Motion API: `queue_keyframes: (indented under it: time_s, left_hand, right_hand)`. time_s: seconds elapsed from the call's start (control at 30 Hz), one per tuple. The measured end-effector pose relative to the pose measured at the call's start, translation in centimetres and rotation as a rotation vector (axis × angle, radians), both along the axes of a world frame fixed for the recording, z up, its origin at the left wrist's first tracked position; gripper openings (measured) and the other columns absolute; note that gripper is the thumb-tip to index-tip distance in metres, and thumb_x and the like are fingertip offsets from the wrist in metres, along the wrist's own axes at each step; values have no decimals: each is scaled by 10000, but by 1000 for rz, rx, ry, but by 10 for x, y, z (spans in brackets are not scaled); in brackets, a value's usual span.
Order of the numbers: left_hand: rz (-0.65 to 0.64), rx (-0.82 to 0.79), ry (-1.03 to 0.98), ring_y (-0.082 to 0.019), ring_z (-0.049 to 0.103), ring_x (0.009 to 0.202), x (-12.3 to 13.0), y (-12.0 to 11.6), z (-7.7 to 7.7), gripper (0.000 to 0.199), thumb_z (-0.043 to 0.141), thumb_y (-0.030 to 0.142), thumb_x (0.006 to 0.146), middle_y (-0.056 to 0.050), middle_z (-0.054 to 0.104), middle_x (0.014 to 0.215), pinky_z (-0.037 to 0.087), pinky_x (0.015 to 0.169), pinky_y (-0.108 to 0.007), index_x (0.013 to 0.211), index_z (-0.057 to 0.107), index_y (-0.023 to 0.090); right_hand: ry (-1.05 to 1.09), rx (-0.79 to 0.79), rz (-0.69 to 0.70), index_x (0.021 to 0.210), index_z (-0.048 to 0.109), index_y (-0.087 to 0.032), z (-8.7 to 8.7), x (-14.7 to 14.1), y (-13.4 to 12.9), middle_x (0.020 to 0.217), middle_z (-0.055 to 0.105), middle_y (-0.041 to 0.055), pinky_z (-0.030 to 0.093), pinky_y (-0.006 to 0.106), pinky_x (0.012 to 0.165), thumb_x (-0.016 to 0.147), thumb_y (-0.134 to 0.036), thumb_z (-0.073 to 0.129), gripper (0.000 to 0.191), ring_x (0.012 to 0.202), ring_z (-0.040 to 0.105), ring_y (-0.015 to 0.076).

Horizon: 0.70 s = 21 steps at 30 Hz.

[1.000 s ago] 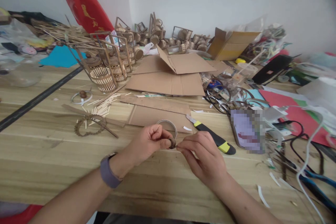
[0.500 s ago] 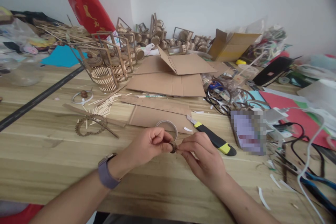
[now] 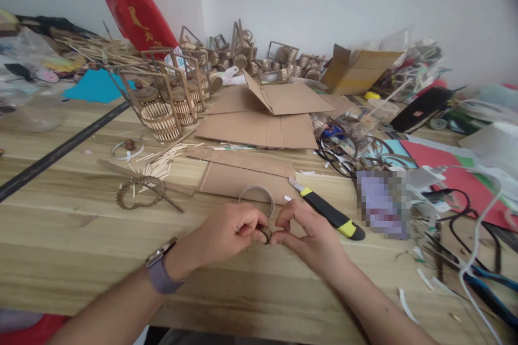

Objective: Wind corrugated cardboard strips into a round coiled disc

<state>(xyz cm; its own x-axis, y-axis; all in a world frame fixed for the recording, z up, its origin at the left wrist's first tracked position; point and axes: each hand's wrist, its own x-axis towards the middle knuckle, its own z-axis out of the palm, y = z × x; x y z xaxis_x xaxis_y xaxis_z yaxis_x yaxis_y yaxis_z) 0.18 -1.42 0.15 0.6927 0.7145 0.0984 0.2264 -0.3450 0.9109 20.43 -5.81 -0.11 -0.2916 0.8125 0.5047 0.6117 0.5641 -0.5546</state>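
My left hand [image 3: 230,232] pinches a small dark brown round piece [image 3: 266,234] between thumb and fingers, low over the table's front part. The fingers cover much of it, so its exact kind cannot be told. My right hand [image 3: 309,232] is close against its right side. That thumb's tip lies at the piece's edge, while the forefinger is bent above with a gap between the two, and nothing shows in them. Just behind both hands a pale thin ring [image 3: 259,188] stands on edge. A utility knife [image 3: 329,210] with a black and yellow handle lies beyond my right hand.
Flat cardboard [image 3: 259,126] covers the table's middle. To its left are small bamboo baskets [image 3: 162,121], pale sticks [image 3: 162,164] and a notched brown ring [image 3: 141,194]. At right lie a blurred-out phone [image 3: 380,202], a white cable [image 3: 475,237] and blue-handled pliers [image 3: 491,294].
My right thumb and forefinger have parted from a pinch into a curved gap. The brown piece has dipped slightly in my left hand, which has shifted a little to the left.
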Motion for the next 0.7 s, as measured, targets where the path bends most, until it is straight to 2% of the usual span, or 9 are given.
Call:
queue_keyframes:
  time_s: [0.13,0.23,0.3,0.4,0.47,0.53,0.6,0.7]
  left_hand:
    - [9,-317,-244,-137,588,761,5,0,-5,381,629,178,801,-45,705,934,391,651,-239,629,290,207]
    - [-23,-586,-438,-157,624,807,11,-2,-10,385,732,283,793,-35,690,888,430,708,-262,708,364,205]
    - [-41,-708,-514,-155,641,778,15,-3,-14,412,795,340,753,-2,663,804,444,705,-260,751,406,202]
    - [-45,-800,-557,-153,665,741,17,-3,-17,405,827,386,720,17,648,755,476,721,-271,800,479,195]
    - [-36,-790,-522,-160,679,771,17,-4,-16,363,809,402,737,-13,686,827,494,756,-288,888,561,183]
    - [-12,-696,-448,-174,683,847,16,-5,-15,347,777,375,771,-49,715,936,497,794,-296,1012,627,175]
    - [23,-531,-351,-191,676,921,16,-8,-13,321,740,316,802,-67,726,1018,495,817,-298,1081,660,178]
    - [126,-252,-168,-198,678,873,17,-14,-10,183,672,253,842,-63,750,962,493,755,-283,1004,708,178]
  right_hand:
    - [60,45,4,968,631,-211,-1,1,1,741,605,-9,501,256,600,888,-428,637,231,649,594,134]
    - [67,116,38,1101,652,-224,-2,1,1,833,599,28,525,264,623,914,-444,585,296,737,610,150]
    - [62,135,63,1073,680,-227,-2,1,1,840,585,37,529,267,625,915,-467,567,309,766,606,158]
    - [80,131,77,919,696,-218,-2,0,1,758,560,17,519,272,613,903,-485,578,292,728,585,157]
    - [103,124,35,836,679,-217,-3,0,1,736,560,12,511,279,608,883,-486,610,282,715,576,160]
    - [125,102,-36,801,670,-219,-6,2,2,749,574,20,506,290,603,864,-492,637,282,712,574,168]
    - [140,55,-81,772,663,-220,-8,3,4,750,582,24,500,295,591,841,-498,665,287,706,575,177]
    - [146,-15,-75,744,655,-215,-10,2,5,712,572,13,494,289,571,823,-492,689,290,657,567,171]
